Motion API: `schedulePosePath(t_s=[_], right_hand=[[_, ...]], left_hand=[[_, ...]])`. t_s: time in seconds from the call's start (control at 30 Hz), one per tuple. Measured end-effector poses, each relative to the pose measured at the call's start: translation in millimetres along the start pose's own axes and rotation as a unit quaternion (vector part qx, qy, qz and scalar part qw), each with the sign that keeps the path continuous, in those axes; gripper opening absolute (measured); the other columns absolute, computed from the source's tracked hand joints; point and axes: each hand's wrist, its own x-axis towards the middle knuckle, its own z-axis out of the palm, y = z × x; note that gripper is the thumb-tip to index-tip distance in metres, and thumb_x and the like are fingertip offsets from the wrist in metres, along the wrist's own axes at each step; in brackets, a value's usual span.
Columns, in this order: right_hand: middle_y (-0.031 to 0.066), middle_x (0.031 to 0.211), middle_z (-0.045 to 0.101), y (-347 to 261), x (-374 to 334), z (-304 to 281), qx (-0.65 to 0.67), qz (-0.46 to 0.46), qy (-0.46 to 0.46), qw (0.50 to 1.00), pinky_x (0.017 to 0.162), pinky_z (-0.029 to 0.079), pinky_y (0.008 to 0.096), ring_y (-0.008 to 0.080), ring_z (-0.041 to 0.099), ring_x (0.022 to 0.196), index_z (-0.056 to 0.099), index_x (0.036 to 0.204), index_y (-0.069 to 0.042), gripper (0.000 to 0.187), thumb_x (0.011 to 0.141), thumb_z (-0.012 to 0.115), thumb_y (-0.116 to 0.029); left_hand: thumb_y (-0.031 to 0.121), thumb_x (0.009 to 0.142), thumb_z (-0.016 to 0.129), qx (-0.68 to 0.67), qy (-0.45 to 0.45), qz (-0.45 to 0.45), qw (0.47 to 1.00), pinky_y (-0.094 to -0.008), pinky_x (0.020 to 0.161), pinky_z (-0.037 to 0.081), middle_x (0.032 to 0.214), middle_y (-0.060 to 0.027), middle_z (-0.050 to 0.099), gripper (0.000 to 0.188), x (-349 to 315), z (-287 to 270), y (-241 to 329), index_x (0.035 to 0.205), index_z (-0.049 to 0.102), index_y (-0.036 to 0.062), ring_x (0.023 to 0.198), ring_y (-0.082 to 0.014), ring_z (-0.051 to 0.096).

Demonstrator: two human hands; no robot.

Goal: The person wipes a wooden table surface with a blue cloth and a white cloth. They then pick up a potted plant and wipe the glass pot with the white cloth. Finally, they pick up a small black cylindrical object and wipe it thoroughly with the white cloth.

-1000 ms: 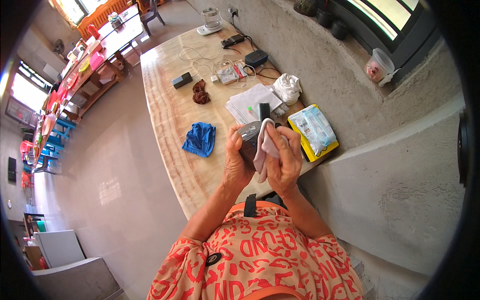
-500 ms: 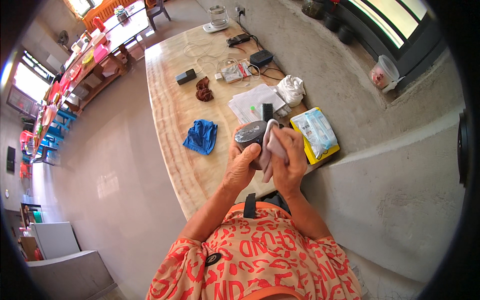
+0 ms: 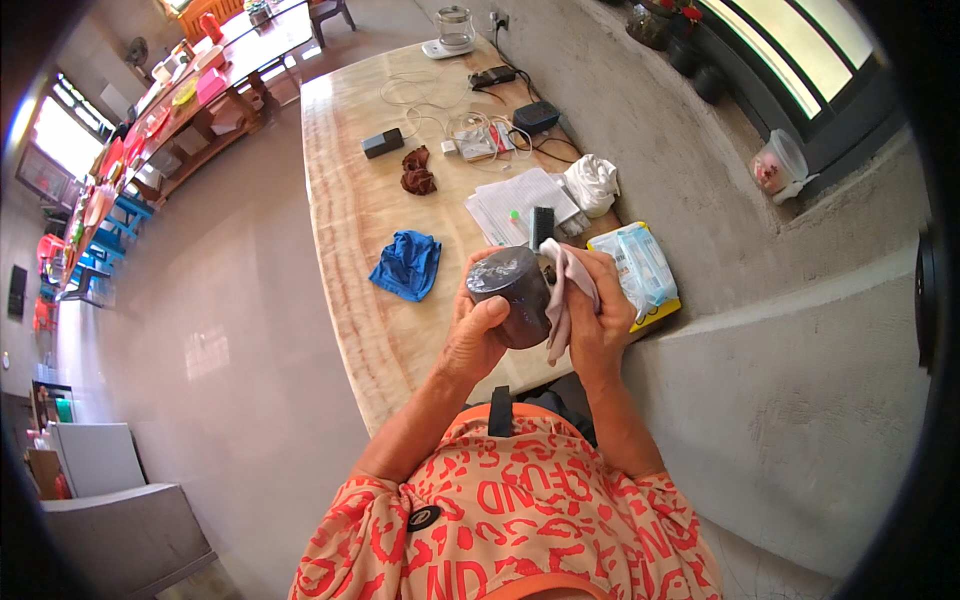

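Note:
My left hand [image 3: 474, 335] is wrapped round the near-left side of a dark grey cylinder [image 3: 525, 308] with a glossy, rounded end; its exact kind I cannot make out. A pale pinkish cloth [image 3: 567, 285] hangs from my right hand [image 3: 602, 308], whose fingers are closed on it beside the cylinder's right side. Both hands are above the near end of the marble-patterned table [image 3: 350, 215]. A crumpled blue cloth [image 3: 405, 266] lies to the left of my left hand. Just beyond the cylinder stands a small black block-like item [image 3: 541, 224].
White papers [image 3: 522, 203], a bunched white cloth [image 3: 592, 185] and a yellow box with blue-white packets [image 3: 640, 275] sit along the right side. Farther off are a brown cloth [image 3: 418, 172], a dark box [image 3: 382, 143], loose cables and a glass kettle [image 3: 455, 30].
The cloth in my right hand has moved right, off the cylinder's side, uncovering more of its dark body. My left hand keeps its hold. The view has shifted slightly.

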Motion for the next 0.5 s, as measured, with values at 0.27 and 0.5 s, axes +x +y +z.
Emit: schedulePosePath(t_s=[0.27, 0.5], right_hand=[[0.0149, 0.098, 0.053, -14, -13, 31, -0.095, -0.175, -0.022, 0.98, 0.074, 0.045, 0.035, 0.0269, 0.053, 0.084, 0.06, 0.112, -0.001, 0.036, 0.077, 0.057, -0.007], [0.0088, 0.099, 0.055, -14, -3, 57, 0.163, 0.072, -0.164, 0.97, 0.075, 0.044, 0.0239, 0.0158, 0.055, 0.087, 0.061, 0.111, -0.004, 0.029, 0.084, 0.052, 0.001]], left_hand=[[0.016, 0.051, 0.091, 0.06, 0.044, 0.081, 0.994, -0.0307, 0.089, 0.047, 0.111, -0.0057, 0.052, 0.093, -20, 0, 11, 0.122, 0.032, 0.0102, 0.103, -0.0164, 0.054], [0.025, 0.053, 0.089, 0.082, 0.064, 0.13, 0.986, -0.0327, 0.09, 0.049, 0.113, -0.0035, 0.051, 0.093, -43, -20, 32, 0.124, 0.03, 0.014, 0.105, -0.0183, 0.054]])
